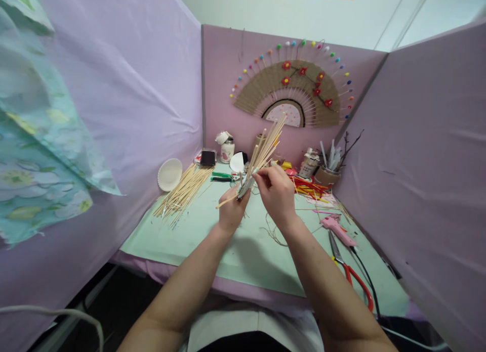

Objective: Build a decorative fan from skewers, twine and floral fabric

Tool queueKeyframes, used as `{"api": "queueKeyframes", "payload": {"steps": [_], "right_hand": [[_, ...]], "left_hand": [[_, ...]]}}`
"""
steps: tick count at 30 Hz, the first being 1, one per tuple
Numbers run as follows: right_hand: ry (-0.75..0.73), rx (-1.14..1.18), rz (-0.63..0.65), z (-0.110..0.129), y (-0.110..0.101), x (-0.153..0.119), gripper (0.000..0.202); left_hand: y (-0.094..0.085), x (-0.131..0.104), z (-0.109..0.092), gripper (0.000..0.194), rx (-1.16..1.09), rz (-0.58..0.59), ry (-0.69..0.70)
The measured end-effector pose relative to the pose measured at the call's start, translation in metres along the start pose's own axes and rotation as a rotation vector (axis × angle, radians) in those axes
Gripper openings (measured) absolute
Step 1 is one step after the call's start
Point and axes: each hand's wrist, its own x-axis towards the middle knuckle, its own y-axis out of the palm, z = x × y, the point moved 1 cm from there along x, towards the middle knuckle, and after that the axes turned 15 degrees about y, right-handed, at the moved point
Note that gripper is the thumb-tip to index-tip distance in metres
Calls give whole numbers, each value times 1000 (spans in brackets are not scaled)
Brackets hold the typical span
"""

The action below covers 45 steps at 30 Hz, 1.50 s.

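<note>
My left hand [231, 210] is closed around the lower end of a bundle of thin wooden sticks [270, 142], which tilts up and away to the right. Something greyish at the base of the bundle is partly covered by my fingers. One stick pokes out low on the left, beyond the hand. Against the bundle's right side, my right hand [279, 192] has its thumb and fingers pinched together; what they grip is too small to make out. Loose twine [275, 235] lies on the table below the right hand.
More wooden sticks [186, 187] are piled at left, beside green-handled pliers [222, 176]. A pink glue gun [339, 229] and red-handled scissors [347, 271] lie at right. Jars, a stick holder [327, 176] and red strips [311, 186] line the back. A decorated fan [258, 84] hangs behind.
</note>
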Motion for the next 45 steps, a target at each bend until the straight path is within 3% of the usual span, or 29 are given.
{"api": "queueKeyframes", "payload": {"steps": [16,33,39,45], "right_hand": [[116,44,2,-2,-1,8,15],[313,98,106,-5,2,22,14],[378,138,159,-11,11,33,15],[380,188,175,-28,37,40,17]], "left_hand": [[-1,1,-1,30,-8,8,-5],[0,0,-1,27,-38,-12,-71],[-1,2,-1,36,-80,-8,-324],[1,5,3,34,-373,-69,-574]]}}
